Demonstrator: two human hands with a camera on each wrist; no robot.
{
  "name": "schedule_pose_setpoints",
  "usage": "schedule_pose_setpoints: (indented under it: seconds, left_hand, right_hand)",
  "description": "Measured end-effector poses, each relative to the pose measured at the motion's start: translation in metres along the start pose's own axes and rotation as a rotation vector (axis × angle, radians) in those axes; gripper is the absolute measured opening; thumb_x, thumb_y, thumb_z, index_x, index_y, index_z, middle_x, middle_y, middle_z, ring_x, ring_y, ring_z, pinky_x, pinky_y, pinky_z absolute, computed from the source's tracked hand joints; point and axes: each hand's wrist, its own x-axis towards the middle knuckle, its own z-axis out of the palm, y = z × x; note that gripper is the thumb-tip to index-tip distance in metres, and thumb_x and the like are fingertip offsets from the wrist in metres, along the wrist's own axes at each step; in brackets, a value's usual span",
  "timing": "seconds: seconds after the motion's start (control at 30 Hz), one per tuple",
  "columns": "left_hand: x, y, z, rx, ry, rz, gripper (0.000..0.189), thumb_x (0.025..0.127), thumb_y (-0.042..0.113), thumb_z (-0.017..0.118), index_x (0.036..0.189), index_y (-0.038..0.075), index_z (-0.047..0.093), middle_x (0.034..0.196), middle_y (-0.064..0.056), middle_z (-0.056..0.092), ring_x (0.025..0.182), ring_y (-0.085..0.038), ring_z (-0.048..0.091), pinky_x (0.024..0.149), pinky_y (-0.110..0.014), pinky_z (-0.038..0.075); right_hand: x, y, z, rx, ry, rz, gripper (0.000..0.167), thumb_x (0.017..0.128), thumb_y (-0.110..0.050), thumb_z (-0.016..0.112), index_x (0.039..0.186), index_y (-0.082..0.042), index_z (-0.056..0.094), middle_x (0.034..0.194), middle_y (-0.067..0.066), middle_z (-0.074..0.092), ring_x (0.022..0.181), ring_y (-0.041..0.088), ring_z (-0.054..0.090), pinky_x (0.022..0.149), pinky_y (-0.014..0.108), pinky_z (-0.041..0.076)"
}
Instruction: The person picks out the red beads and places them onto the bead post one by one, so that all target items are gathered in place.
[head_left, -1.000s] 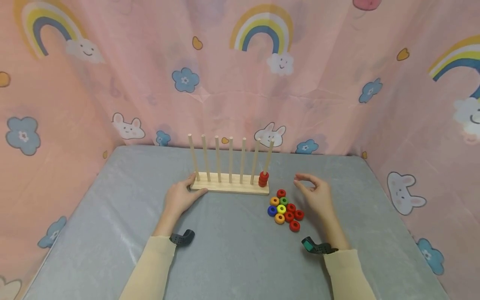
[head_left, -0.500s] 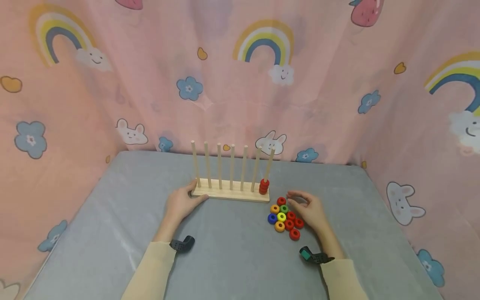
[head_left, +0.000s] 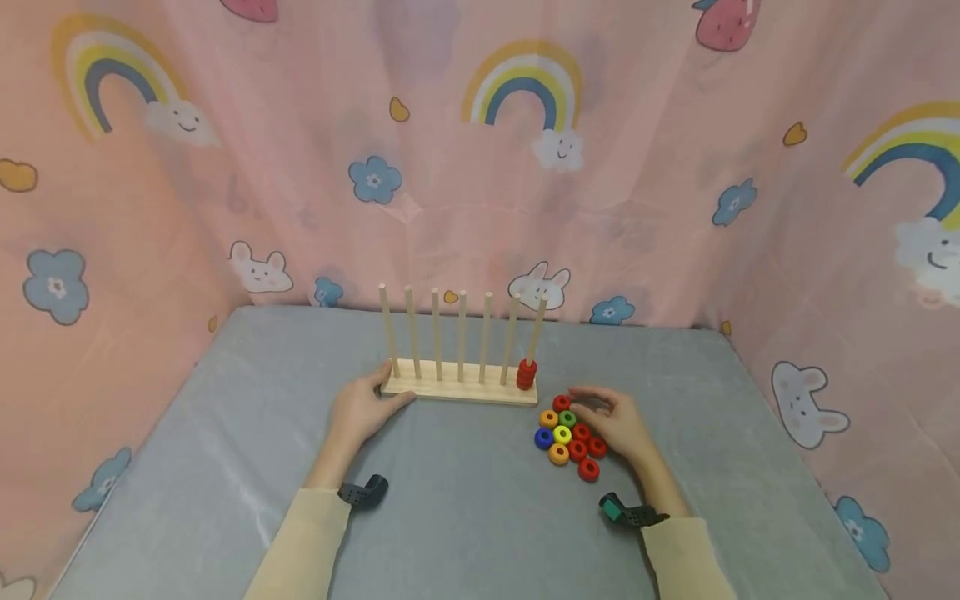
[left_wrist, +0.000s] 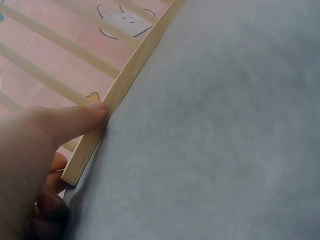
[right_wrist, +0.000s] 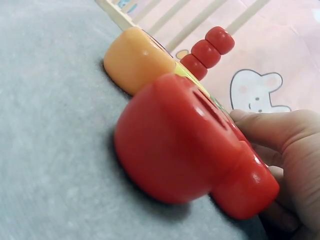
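I see the wooden rack (head_left: 450, 388) on the grey counter (head_left: 465, 500), long axis running left to right, pegs (head_left: 461, 333) pointing up, red rings (head_left: 527, 375) stacked on the rightmost. The left hand (head_left: 365, 408) has its fingers closed round the rack's left end. The right hand (head_left: 621, 423) curves its fingers beside the loose rings (head_left: 562, 435); I can't tell whether they pinch one.

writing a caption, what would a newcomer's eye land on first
Likely the colored ring beads clustered on the gray cloth beside the right hand. Next, the seven-peg wooden rack to their left, red beads stacked on its rightmost peg, its left end in the left hand.
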Motion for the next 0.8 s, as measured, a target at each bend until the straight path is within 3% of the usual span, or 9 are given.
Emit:
schedule_pose_setpoints:
  seconds: [0.57, 0.67, 0.8]
  left_hand:
    - [0.0021, 0.0011, -0.0006, 0.015, -0.007, -0.001, 0.083, 0.091, 0.051, 0.082, 0.154, 0.006, 0.053, 0.154, -0.013, 0.056, 0.134, -0.044, 0.060, 0.098, -0.056, 0.055]
    - [0.0022, 0.0010, -0.0005, 0.014, -0.004, 0.003, 0.083, 0.091, 0.051, 0.082, 0.153, 0.005, 0.054, 0.154, -0.013, 0.055, 0.135, -0.043, 0.059, 0.101, -0.057, 0.054]
    - [0.0024, 0.0009, -0.0005, 0.012, -0.003, 0.001, 0.083, 0.090, 0.051, 0.082, 0.154, 0.006, 0.054, 0.154, -0.013, 0.055, 0.136, -0.043, 0.059, 0.102, -0.057, 0.053]
  right_hand:
    - [0.0021, -0.0012, 0.0018, -0.041, -0.034, 0.013, 0.035, 0.096, -0.013, 0.080, 0.129, -0.002, 0.074, 0.128, 0.021, 0.073, 0.049, 0.003, 0.030, 0.047, 0.023, 0.031]
    - [0.0024, -0.0012, 0.0025, -0.061, -0.036, -0.001, 0.035, 0.096, -0.014, 0.081, 0.128, -0.002, 0.075, 0.128, 0.020, 0.074, 0.063, -0.004, 0.043, 0.054, 0.021, 0.039]
    - [0.0034, -0.0027, 0.0041, -0.079, -0.038, -0.011, 0.033, 0.095, -0.013, 0.082, 0.125, -0.002, 0.077, 0.125, 0.020, 0.075, 0.061, -0.006, 0.042, 0.054, 0.020, 0.038]
